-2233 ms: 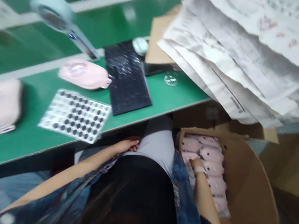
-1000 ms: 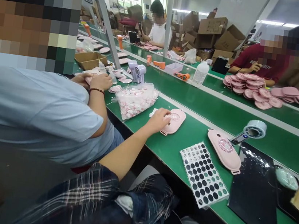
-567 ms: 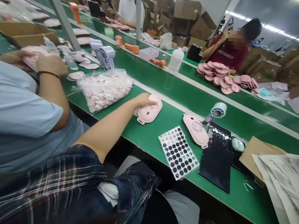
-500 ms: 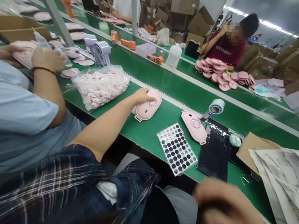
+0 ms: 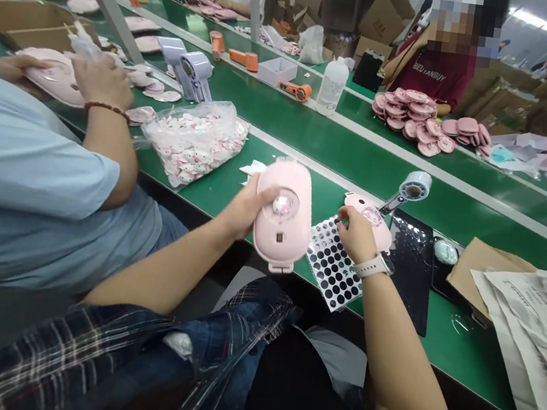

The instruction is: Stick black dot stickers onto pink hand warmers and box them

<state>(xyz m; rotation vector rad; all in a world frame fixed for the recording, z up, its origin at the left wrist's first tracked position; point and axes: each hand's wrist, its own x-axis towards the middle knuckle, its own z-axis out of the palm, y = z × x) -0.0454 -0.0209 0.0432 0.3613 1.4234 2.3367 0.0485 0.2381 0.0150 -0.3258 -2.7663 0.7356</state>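
My left hand (image 5: 247, 208) grips a pink oval plastic casing (image 5: 280, 233), its thumb lying by a small white cartoon figure in the round recess. A small dark square opening and a lug show at the casing's lower end. Over the upper edge of a sheet of round black stickers (image 5: 333, 267) is my right hand (image 5: 356, 233), its fingers curled in a pinch; whatever is between the fingertips is hidden. Just behind that hand lies a second pink casing (image 5: 376, 224), partly covered by it.
A bag of small cartoon figures (image 5: 195, 147) lies left on the green bench. A co-worker's hand (image 5: 103, 82) works beside it. On the right are a handheld fan (image 5: 414, 186), a black panel (image 5: 408, 276), cardboard (image 5: 484, 270) and paper sheets (image 5: 534, 327). A bottle (image 5: 333, 85) stands behind.
My left hand has lifted the pink casing off the bench and brought it closer to me. My right hand has moved from the lower right up to the sticker sheet.
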